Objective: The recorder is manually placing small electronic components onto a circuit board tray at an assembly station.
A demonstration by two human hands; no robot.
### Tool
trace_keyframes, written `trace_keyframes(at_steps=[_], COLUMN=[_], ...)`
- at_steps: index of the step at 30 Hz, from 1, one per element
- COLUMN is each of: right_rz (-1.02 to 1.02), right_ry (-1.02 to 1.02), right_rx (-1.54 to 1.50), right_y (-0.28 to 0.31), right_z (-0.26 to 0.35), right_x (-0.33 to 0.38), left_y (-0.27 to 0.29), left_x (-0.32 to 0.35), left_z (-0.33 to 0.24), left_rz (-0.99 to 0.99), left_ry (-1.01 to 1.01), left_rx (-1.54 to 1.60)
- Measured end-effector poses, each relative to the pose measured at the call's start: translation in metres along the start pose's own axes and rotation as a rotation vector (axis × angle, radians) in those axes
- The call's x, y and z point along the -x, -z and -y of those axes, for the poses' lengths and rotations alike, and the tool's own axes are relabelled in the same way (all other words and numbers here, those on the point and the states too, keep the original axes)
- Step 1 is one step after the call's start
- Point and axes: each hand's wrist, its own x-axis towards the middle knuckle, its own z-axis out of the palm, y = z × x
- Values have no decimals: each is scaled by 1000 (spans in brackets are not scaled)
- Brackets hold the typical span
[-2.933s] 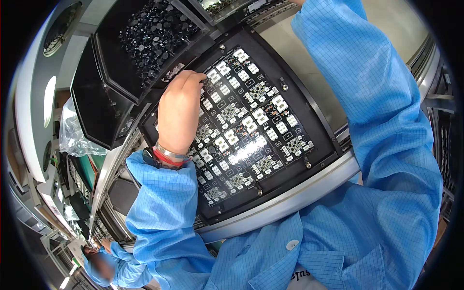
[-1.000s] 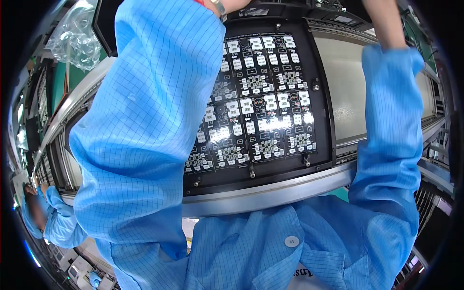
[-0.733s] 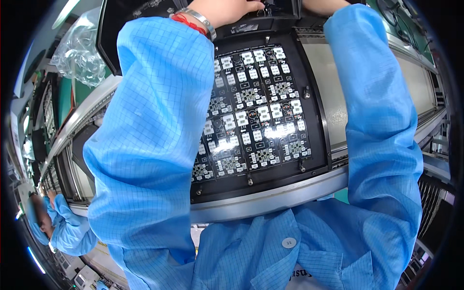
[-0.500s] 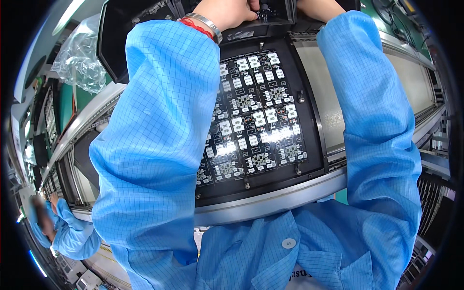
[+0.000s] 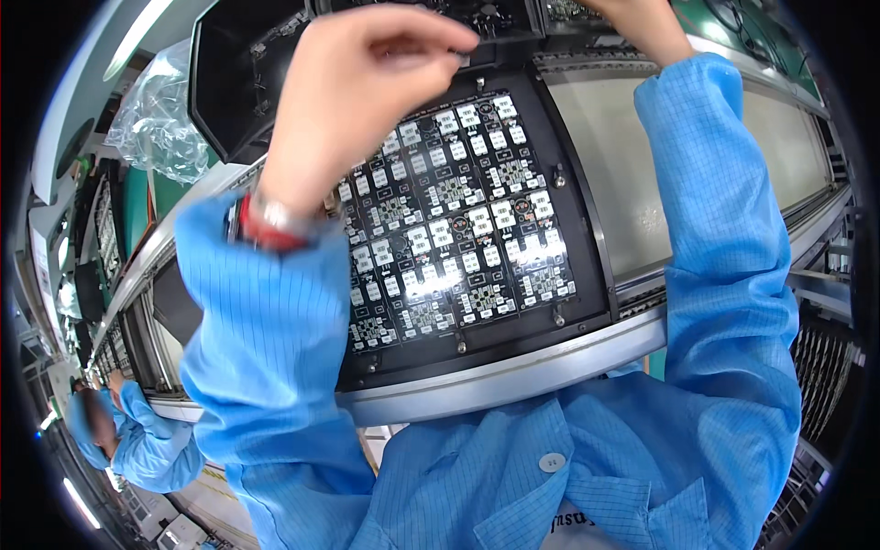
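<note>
The left hand (image 5: 367,82) is held up over the top left part of the circuit board panel (image 5: 458,215); its thumb and pointer finger reach to the right, with their tips close together; the hand is blurry, so I cannot tell if they pinch a tiny part; the right hand (image 5: 632,16) is cut off by the top edge, so I cannot tell how its fingers are or what they hold; the panel lies in a black tray (image 5: 541,119) in front of the person; the left hand and wrist hide its top left corner; shiny glare hides some bits.
</note>
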Motion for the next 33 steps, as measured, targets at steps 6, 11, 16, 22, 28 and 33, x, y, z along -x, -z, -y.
trace_keyframes(at_steps=[6,11,16,22,28,33], right_rz=[-102,-75,-56,-32,-43,-59], right_ry=[89,116,117,135,124,162], right_rx=[-122,-142,-131,-167,-94,-109], right_y=[3,7,1,-6,6,1], right_z=[-6,-1,-4,-5,1,0], right_x=[13,17,20,18,23,22], left_y=[-15,-29,-38,-37,-38,-38], left_x=[80,107,109,112,105,107], left_z=[9,20,27,23,11,18], left_rz=[-16,29,8,-2,44,138], left_ry=[237,166,121,26,-18,-120], left_rx=[364,-25,-168,-350,-437,-342])
